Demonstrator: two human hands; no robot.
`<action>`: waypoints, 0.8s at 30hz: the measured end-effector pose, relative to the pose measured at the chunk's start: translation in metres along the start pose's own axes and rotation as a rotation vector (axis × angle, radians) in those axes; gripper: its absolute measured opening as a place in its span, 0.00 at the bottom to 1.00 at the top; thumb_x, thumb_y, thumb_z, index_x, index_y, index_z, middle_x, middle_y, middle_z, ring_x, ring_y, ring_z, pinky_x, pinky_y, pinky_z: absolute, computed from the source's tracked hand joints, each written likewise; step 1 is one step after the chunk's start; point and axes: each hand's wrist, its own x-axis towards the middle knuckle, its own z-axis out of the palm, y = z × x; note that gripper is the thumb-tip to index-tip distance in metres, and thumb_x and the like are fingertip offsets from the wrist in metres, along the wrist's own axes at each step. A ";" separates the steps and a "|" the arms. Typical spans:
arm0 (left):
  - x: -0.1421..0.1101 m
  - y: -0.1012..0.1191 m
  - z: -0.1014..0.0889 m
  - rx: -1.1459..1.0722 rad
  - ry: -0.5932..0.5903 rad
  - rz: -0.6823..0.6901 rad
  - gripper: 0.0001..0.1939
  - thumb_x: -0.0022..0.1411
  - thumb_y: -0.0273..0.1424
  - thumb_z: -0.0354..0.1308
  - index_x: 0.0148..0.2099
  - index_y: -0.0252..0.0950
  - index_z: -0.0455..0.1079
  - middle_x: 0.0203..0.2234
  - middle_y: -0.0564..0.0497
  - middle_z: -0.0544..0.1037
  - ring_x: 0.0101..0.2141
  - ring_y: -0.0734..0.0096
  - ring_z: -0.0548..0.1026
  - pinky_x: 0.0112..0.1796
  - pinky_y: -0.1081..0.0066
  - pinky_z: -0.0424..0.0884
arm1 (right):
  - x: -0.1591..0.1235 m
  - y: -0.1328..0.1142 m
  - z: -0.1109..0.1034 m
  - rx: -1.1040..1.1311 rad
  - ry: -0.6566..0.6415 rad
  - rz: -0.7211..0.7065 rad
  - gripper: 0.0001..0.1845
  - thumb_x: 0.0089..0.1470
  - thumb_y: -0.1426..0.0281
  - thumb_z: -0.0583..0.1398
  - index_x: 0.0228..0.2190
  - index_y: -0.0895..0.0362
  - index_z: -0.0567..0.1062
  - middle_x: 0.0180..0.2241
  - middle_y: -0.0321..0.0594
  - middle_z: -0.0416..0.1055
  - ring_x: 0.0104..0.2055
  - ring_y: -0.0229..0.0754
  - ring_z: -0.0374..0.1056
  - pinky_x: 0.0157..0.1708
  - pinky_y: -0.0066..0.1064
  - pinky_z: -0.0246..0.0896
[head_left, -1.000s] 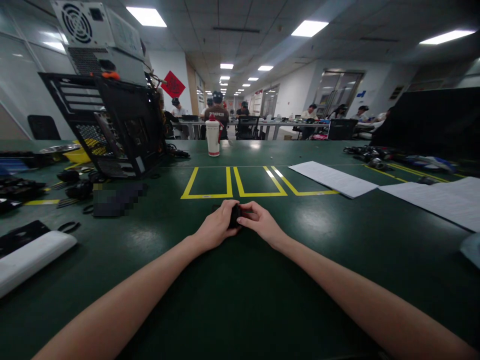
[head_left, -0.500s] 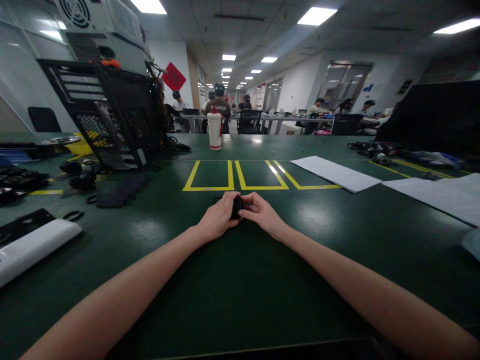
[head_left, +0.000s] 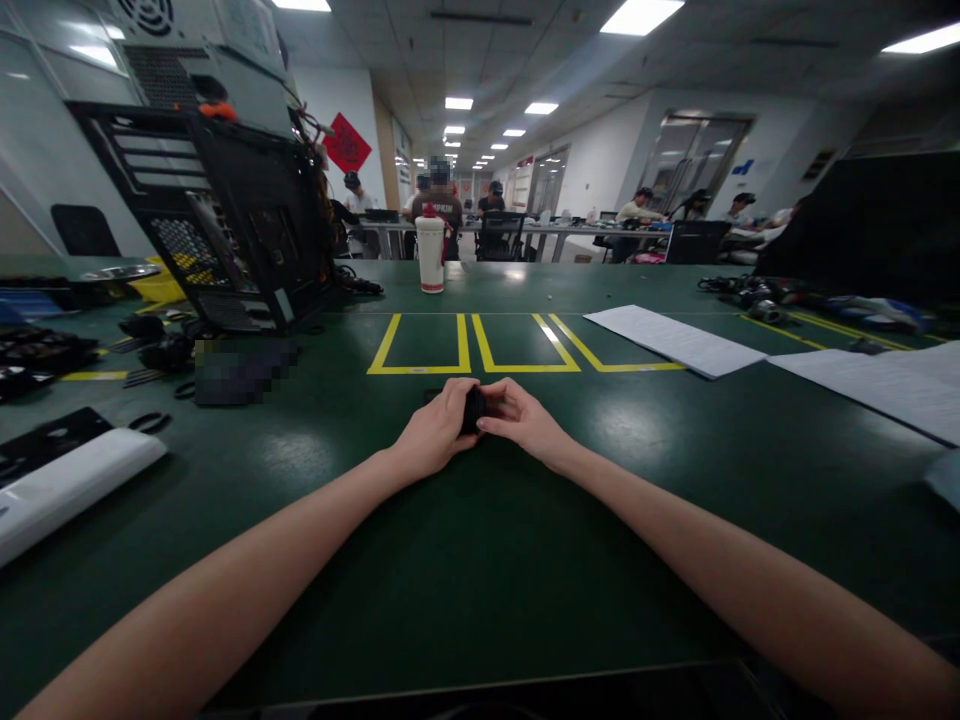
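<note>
A small black object (head_left: 473, 411) with a rounded side sits between my hands, low over the green table (head_left: 480, 560); its kind I cannot make out. My left hand (head_left: 439, 425) is closed around its left side, hiding much of it. A dark part shows past the fingers at the left. On the other side, my right hand (head_left: 519, 418) grips its right edge with thumb and fingertips. Just beyond both hands, yellow tape outlines (head_left: 420, 370) mark the tabletop.
A black computer case (head_left: 225, 220) stands at the left, near a white bar-shaped object (head_left: 82, 490). A white cup (head_left: 431, 255) is at the back. Paper sheets (head_left: 675, 340) lie to the right, with cables (head_left: 765, 300) behind. Other people (head_left: 439, 210) sit far off.
The view has tilted down and shifted very slightly. Both hands keep their hold on the black object, in nearly the same place.
</note>
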 end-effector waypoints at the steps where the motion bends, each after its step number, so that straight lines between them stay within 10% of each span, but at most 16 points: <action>1: 0.000 0.000 0.000 -0.001 0.001 0.002 0.30 0.51 0.28 0.56 0.53 0.38 0.45 0.47 0.46 0.59 0.44 0.60 0.66 0.39 0.61 0.68 | 0.000 0.000 0.000 0.013 0.001 -0.009 0.17 0.40 0.72 0.62 0.36 0.54 0.66 0.39 0.35 0.65 0.43 0.39 0.64 0.46 0.37 0.59; 24: 0.001 -0.003 0.001 -0.018 0.010 0.010 0.29 0.51 0.29 0.56 0.52 0.38 0.45 0.46 0.46 0.59 0.43 0.60 0.66 0.38 0.61 0.68 | 0.002 0.004 -0.002 -0.028 0.046 -0.003 0.16 0.44 0.70 0.59 0.39 0.53 0.66 0.40 0.38 0.65 0.44 0.40 0.64 0.46 0.39 0.59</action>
